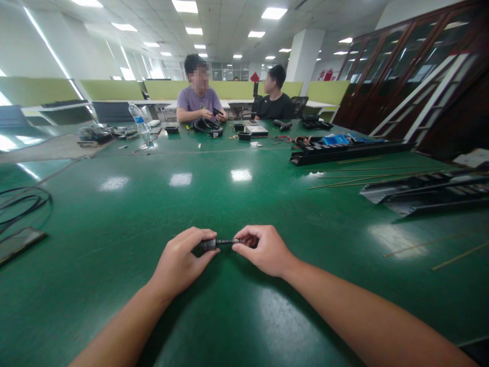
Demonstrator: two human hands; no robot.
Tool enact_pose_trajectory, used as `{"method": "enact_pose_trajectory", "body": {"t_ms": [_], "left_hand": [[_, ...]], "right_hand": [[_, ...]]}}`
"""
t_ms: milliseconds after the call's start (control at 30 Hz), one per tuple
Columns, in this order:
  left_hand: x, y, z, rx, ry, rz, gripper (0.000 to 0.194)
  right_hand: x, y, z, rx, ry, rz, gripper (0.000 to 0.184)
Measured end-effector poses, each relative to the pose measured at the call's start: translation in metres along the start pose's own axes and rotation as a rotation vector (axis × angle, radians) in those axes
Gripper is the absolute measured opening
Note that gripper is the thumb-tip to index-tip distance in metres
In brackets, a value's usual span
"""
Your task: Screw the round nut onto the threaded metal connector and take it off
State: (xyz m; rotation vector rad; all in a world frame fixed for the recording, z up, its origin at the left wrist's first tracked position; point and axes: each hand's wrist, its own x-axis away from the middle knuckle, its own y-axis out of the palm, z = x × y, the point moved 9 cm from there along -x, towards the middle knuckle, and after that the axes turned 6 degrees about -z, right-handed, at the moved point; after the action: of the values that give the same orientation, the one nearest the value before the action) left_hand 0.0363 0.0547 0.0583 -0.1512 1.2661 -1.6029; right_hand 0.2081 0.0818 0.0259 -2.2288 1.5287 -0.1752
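A small dark cylindrical part (210, 245) with a thin shaft (225, 241) lies level between my hands, just over the green tabletop (214, 199). My left hand (178, 260) pinches the thick cylinder end between thumb and fingers. At the other side, my right hand (267, 251) closes its thumb and fingertips on the end of the shaft. Those fingertips hide the shaft's tip, and the exact kind of part cannot be made out.
Black metal channels (428, 199) and thin rods (344, 182) lie at the right. Black cable (25, 204) and a flat dark slab (21, 244) are at the left. Two people sit across the table behind small black boxes (244, 136), a water bottle (140, 123) and electronics.
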Motion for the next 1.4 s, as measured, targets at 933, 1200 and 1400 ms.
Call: {"method": "enact_pose_trajectory", "body": {"t_ms": [933, 1200, 1400], "left_hand": [[-0.0004, -0.0021, -0.0045, 0.000, -0.016, -0.009, 0.024], [0.0015, -0.0032, -0.0057, -0.004, -0.024, -0.010, 0.025], [0.0011, -0.0041, -0.0052, 0.000, -0.017, -0.002, 0.024]], "right_hand": [[-0.0011, -0.0019, -0.0011, 0.033, -0.019, 0.009, 0.012], [-0.0016, -0.0025, -0.0012, 0.020, -0.013, 0.011, 0.012], [-0.0015, -0.0026, -0.0003, 0.018, -0.004, 0.012, 0.012]]}}
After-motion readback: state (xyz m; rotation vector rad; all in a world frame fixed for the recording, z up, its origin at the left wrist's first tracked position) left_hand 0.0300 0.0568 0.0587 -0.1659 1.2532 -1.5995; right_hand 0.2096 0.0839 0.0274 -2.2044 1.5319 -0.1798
